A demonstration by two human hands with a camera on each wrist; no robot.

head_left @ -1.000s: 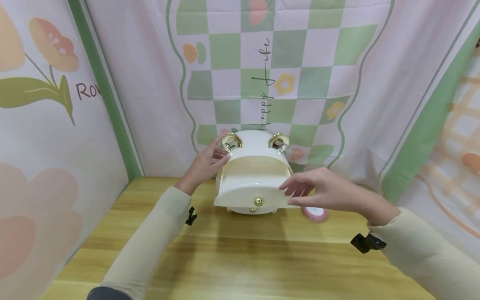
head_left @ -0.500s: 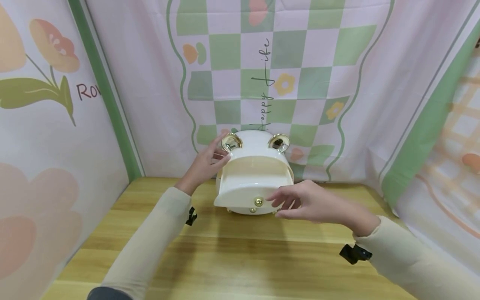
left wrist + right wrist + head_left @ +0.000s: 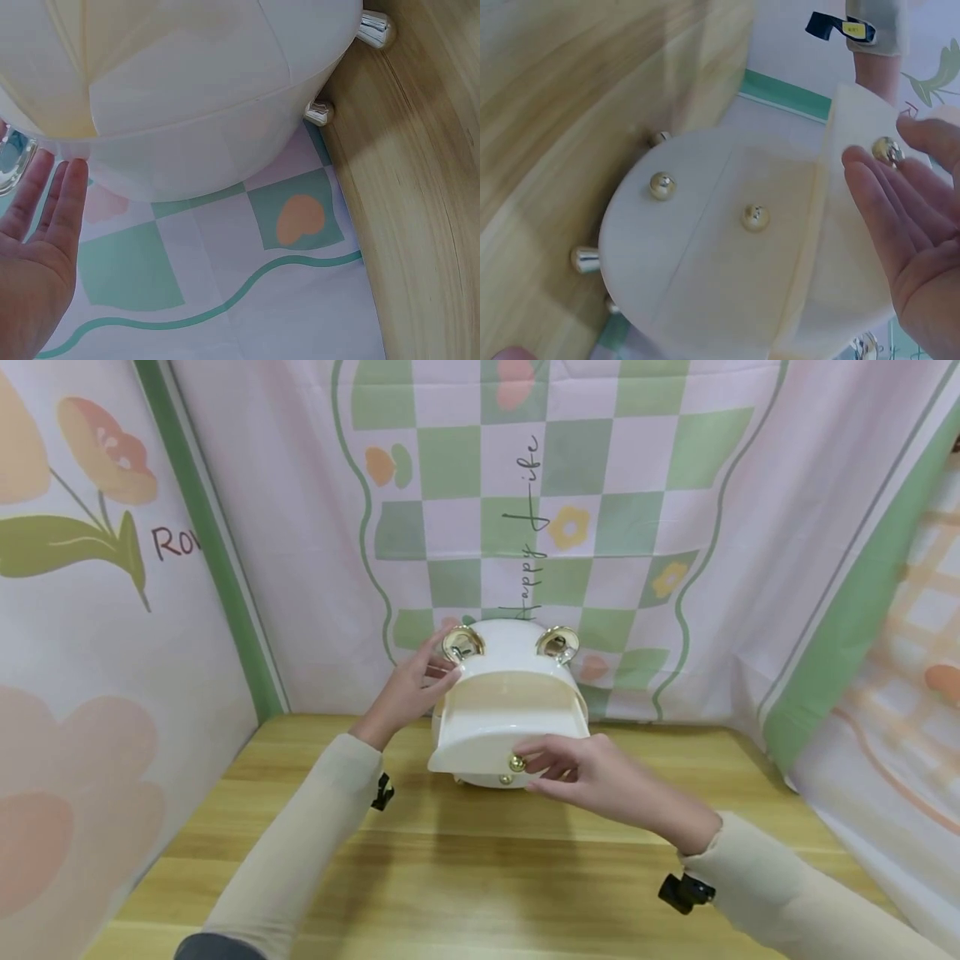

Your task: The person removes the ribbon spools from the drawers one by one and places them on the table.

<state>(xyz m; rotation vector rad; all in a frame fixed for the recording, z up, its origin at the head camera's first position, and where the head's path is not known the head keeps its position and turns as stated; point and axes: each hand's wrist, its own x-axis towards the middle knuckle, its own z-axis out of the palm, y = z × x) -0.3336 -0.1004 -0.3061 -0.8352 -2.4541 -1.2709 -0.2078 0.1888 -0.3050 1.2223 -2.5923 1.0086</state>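
A glossy white storage box (image 3: 506, 647) with two gold-rimmed round eyes stands on the table, its top drawer (image 3: 472, 750) pulled out toward me. My left hand (image 3: 411, 689) rests at the box's left side by one eye; its fingers are straight along the wall in the left wrist view. In front of the drawer, my right hand (image 3: 603, 779) has its fingertips right at the gold drawer knob (image 3: 517, 763). The right wrist view shows thumb and fingers spread loosely about that knob, not closed on it. Two further gold knobs sit on the fronts below, one of them central (image 3: 755, 217).
The wooden table (image 3: 480, 877) meets a checkered cloth backdrop (image 3: 570, 460) close behind the box. Short shiny feet (image 3: 319, 112) lift the box off the wood. Another printed cloth (image 3: 97, 635) hangs along the left.
My right hand has moved left and slightly down, from the drawer's right corner to its knob. The pink round object seen earlier at the right is now hidden. My left hand stays put.
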